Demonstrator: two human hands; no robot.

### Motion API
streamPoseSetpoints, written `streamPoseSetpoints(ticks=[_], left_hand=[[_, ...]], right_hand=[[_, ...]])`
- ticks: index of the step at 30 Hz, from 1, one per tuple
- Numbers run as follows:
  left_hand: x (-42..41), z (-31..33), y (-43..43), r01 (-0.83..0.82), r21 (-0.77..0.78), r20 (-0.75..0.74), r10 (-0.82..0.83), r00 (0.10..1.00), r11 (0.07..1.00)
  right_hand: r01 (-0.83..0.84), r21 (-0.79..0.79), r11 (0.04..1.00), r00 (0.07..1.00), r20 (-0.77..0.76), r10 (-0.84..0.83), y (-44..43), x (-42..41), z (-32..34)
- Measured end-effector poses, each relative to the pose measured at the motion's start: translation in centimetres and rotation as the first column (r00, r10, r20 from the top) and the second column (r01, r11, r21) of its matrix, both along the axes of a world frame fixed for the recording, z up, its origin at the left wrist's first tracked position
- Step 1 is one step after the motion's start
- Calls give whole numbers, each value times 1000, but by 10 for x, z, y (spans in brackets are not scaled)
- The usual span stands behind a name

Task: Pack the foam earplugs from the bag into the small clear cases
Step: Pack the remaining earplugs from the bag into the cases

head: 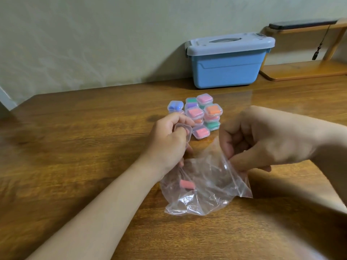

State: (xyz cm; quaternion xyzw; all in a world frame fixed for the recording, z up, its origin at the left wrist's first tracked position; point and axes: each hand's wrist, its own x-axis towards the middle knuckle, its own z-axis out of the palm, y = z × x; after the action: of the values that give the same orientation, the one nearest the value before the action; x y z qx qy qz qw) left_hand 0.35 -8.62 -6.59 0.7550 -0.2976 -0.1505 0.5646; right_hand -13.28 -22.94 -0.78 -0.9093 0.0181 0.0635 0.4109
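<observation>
The last visible earplug (187, 185), a pink one, lies inside the clear bag (210, 186), below the left hand (169, 141) and towards the person. Its long axis runs roughly side to side, tipped slightly down at its right end. It sits close under the left wrist and well apart from the right hand (266, 139), so the left is the nearer hand. But the left fingers are already taken up, curled round a small clear case (183, 131) held above the bag. A pinkish spot behind the case's wall could be a fingertip or a plug; I cannot tell which. The lowest left fingers seem to touch the bag's left edge, though the film blurs this. The right fingers pinch the bag's upper right edge between thumb and forefinger and lift it off the counter (75, 147), with the other fingers curled in. I judge that the mouth lies between the two hands, so a reach for the plug would have to go down through that gap and leftward, along the plug's length. The slack, crumpled film is the only thing in the way. Beyond the fingers, just past the held case, a pile of filled cases (199, 113) stands on the counter, with a blue storage box (229, 68) further back by the wall and a wooden shelf (308, 70) to its right.
</observation>
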Motion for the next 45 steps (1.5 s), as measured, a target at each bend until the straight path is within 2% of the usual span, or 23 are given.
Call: streamPoseSetpoints(ticks=[3, 7, 9, 15, 20, 27, 29, 31, 33, 41, 44, 45], left_hand=[[-1, -2, 0, -11, -30, 20, 11, 1000, 999], [-1, -3, 0, -14, -39, 12, 14, 1000, 999], [-2, -2, -1, -32, -35, 10, 32, 999, 999], [-2, 0, -2, -47, -30, 44, 48, 998, 998], [0, -3, -4, -76, -55, 43, 78, 996, 996], [5, -8, -9, -123, -101, 23, 125, 992, 987], [6, -10, -10, -135, -129, -11, 134, 991, 982], [6, -12, -11, -147, -132, -19, 146, 989, 980], [6, -12, -11, -146, -128, -17, 145, 989, 981], [3, -2, -7, -150, -43, 37, 152, 988, 988], [6, 2, -5, -180, -50, -40, 178, 983, 982], [8, 4, -4, -187, -65, -68, 183, 981, 980]], right_hand=[[-31, 64, 997, 994, 110, 24, 15, 8, -10], [-52, -169, 984, 972, 215, 89, 25, 16, -23], [-81, -227, 970, 966, 221, 132, 25, 17, -27], [-204, -84, 975, 945, 243, 218, 20, 20, -36], [-242, -184, 953, 939, 203, 278, 22, 24, -42], [-286, -144, 947, 930, 199, 311, 30, 23, -40], [-230, -297, 927, 935, 197, 295, 29, 22, -43], [-171, -529, 831, 924, 207, 321, 31, 22, -49], [-167, -578, 798, 918, 204, 340, 34, 22, -54], [-209, -520, 828, 896, 237, 375, 41, 28, -64], [-242, -364, 899, 914, 226, 337, 41, 31, -59], [-290, -221, 931, 913, 226, 338, 39, 30, -55]])
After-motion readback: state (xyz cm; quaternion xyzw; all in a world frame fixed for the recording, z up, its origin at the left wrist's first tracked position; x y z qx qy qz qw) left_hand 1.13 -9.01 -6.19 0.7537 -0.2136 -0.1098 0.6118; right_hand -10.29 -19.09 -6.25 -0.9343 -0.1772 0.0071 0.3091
